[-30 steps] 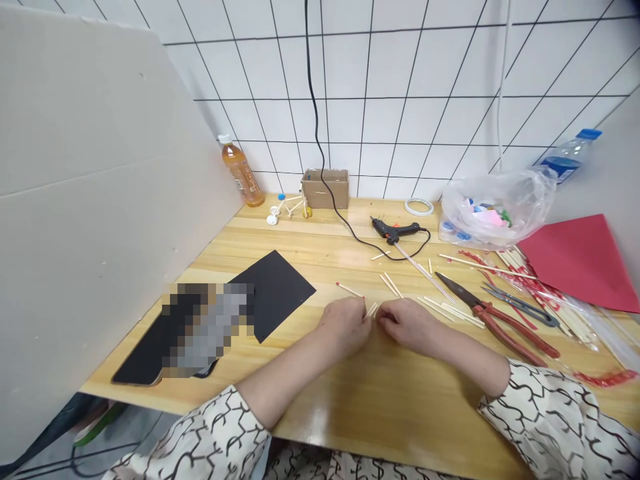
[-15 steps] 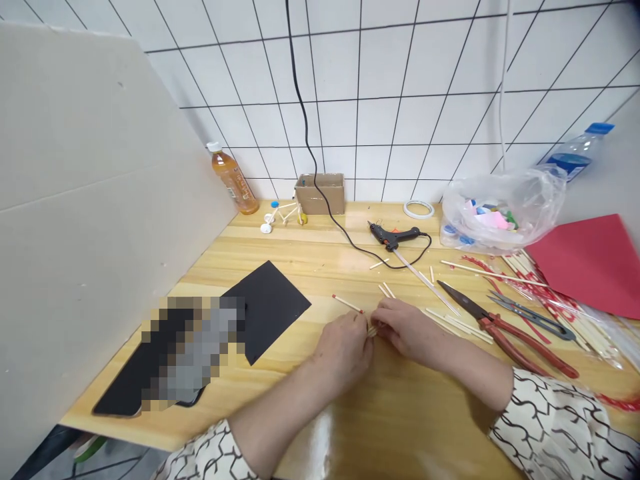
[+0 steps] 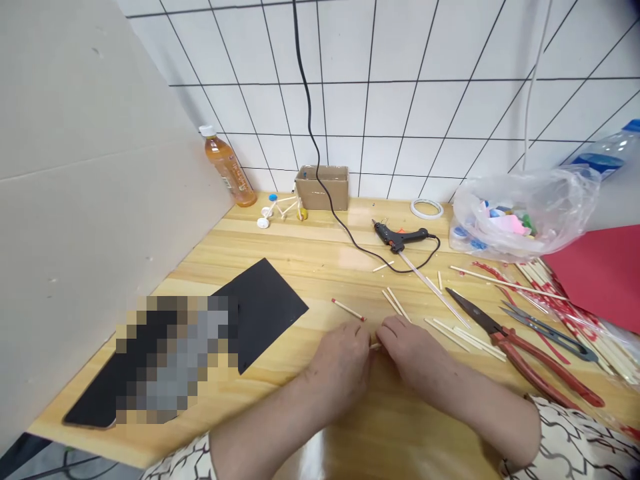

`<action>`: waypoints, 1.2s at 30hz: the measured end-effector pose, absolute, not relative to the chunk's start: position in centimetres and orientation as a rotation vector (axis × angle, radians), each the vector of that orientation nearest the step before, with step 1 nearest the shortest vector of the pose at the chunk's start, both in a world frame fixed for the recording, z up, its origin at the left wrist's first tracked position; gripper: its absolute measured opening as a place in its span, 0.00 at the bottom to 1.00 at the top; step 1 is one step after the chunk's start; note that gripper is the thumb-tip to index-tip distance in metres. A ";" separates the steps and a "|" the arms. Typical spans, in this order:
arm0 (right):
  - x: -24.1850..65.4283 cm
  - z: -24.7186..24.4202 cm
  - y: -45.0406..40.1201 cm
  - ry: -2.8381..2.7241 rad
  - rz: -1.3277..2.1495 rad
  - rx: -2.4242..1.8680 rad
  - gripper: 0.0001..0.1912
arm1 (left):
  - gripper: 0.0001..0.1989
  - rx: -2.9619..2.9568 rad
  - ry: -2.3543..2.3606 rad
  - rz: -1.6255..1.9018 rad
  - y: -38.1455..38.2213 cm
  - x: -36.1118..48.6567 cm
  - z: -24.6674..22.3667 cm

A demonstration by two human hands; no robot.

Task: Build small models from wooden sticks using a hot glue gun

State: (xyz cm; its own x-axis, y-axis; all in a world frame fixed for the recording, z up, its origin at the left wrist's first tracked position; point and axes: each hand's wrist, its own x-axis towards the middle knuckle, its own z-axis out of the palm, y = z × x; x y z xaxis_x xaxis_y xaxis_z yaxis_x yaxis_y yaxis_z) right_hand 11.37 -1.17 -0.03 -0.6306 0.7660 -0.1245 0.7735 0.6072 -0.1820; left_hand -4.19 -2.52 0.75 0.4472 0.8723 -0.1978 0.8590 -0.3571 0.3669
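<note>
My left hand (image 3: 340, 360) and my right hand (image 3: 415, 350) meet low over the table, fingers curled in and fingertips close together. Between them shows a bit of a pale wooden stick (image 3: 375, 346), pinched from both sides; most of it is hidden by the fingers. Just beyond my left fingertips lies a short stick with red ends (image 3: 349, 310). Two loose sticks (image 3: 399, 305) rest past my right fingers, and several cut sticks (image 3: 465, 339) are to the right of that hand. Pliers with red handles (image 3: 525, 360) lie farther right, jaws pointing away.
A black glue gun (image 3: 403, 238) with its cord lies behind the hands. Scissors (image 3: 555, 333), a plastic bag (image 3: 525, 227) and red card (image 3: 600, 273) are at right. Left are black card (image 3: 270, 307), a drink bottle (image 3: 230, 172), a cardboard box (image 3: 323, 189) and a wheeled stick frame (image 3: 283, 208).
Both hands have come slightly nearer to me, with the stick still between the fingertips. My right hand lies flatter, its fingers more together. The view has shifted a little.
</note>
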 end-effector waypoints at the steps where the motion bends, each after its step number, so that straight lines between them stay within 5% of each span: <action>1: 11.4 -0.1 -1.3 2.790 -0.302 1.336 0.15 | 0.08 2.287 1.454 0.034 -2.5 -4.1 0.8; 15: 11.4 -1.8 -1.9 2.996 0.118 1.255 0.13 | 0.14 2.462 1.361 -0.130 -2.6 -3.7 1.0; 20: 11.5 -1.4 -1.9 3.165 0.280 1.246 0.10 | 0.12 2.492 1.293 0.105 -2.4 -4.3 0.2; 23: 11.7 -0.6 -1.9 3.336 -0.038 1.397 0.08 | 0.10 2.347 1.241 0.509 -2.2 -4.7 -0.6; 30: 11.4 0.3 -2.0 2.809 -1.712 1.993 0.05 | 0.12 1.900 0.995 0.978 -2.0 -4.6 -1.6; 36: 11.1 -0.2 -2.3 3.015 -1.445 1.926 0.03 | 0.12 1.778 1.015 0.981 -2.1 -4.7 -1.6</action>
State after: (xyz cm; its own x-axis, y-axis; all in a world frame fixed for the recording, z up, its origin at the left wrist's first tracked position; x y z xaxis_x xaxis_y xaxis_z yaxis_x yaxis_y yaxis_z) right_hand 11.13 -2.34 -0.17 -0.3168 0.9301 0.1857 0.4381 0.3171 -0.8411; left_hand -4.70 -2.08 -1.58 0.3649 0.9061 0.2142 0.2449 -0.3153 0.9168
